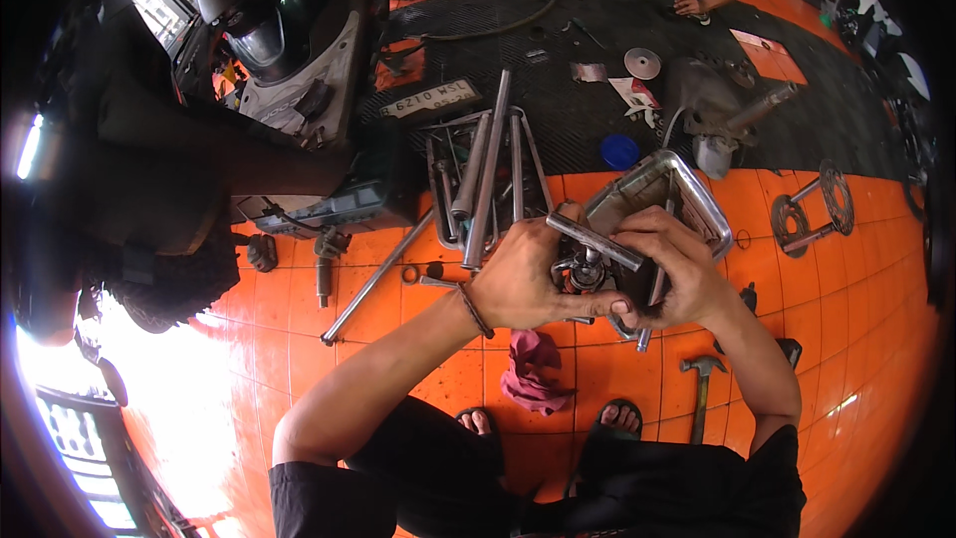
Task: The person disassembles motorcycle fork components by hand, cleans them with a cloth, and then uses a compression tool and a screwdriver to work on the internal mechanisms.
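Observation:
My left hand (pixel 518 277) is closed around a shiny metal part (pixel 586 274) with a dark, ringed body, its exact kind unclear. Across the top of this part lies a short round metal bar (pixel 595 239). My right hand (pixel 677 264) curls in from the other side, fingers at the bar's right end and thumb low by the part. The fingers hide much of the part. Just beyond my hands is a tray with a thick chrome rim (pixel 697 189). Left of it, long metal tubes (pixel 490 169) lie across a metal frame holding tools.
A pink rag (pixel 535 371) lies between my feet, with a hammer (pixel 702 394) to the right. A long bar (pixel 376 277) and a spanner (pixel 435 280) are on the orange tiles. A motorcycle (pixel 279 60) stands left; another person's hand (pixel 689 5) shows at the far side.

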The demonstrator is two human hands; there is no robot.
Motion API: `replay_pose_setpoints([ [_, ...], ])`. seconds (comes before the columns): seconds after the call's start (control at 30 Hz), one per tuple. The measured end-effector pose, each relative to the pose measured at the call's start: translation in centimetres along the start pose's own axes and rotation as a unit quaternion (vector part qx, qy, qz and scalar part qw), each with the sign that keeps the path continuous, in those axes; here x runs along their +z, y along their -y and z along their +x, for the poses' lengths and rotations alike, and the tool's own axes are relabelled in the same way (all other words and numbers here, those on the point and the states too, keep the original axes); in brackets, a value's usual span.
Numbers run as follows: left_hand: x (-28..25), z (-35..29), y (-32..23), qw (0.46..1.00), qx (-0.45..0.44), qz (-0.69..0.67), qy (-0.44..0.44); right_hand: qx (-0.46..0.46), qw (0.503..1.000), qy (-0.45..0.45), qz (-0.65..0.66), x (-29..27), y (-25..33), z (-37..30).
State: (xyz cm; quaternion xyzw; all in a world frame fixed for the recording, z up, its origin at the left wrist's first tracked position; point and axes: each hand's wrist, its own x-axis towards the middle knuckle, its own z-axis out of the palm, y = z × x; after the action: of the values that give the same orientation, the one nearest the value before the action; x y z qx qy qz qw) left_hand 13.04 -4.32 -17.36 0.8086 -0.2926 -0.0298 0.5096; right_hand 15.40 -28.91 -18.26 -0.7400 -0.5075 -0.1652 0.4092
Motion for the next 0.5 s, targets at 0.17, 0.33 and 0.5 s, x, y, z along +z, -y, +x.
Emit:
replay_pose_setpoints([
  [0.17,0.3,0.1,0.1,1.0,0.0,-0.019,-0.006,-0.05,0.997,-0.024,-0.046,0.8,-0.7,-0.8],
  [0.33,0.4,0.1,0.4,1.0,0.012,-0.022,-0.002,-0.09,0.988,-0.035,-0.119,1.1,-1.2,-1.0],
  [0.5,0.3,0.0,0.5,0.999,0.022,-0.035,-0.002,-0.081,0.99,-0.008,-0.113,1.2,-0.9,-0.8],
])
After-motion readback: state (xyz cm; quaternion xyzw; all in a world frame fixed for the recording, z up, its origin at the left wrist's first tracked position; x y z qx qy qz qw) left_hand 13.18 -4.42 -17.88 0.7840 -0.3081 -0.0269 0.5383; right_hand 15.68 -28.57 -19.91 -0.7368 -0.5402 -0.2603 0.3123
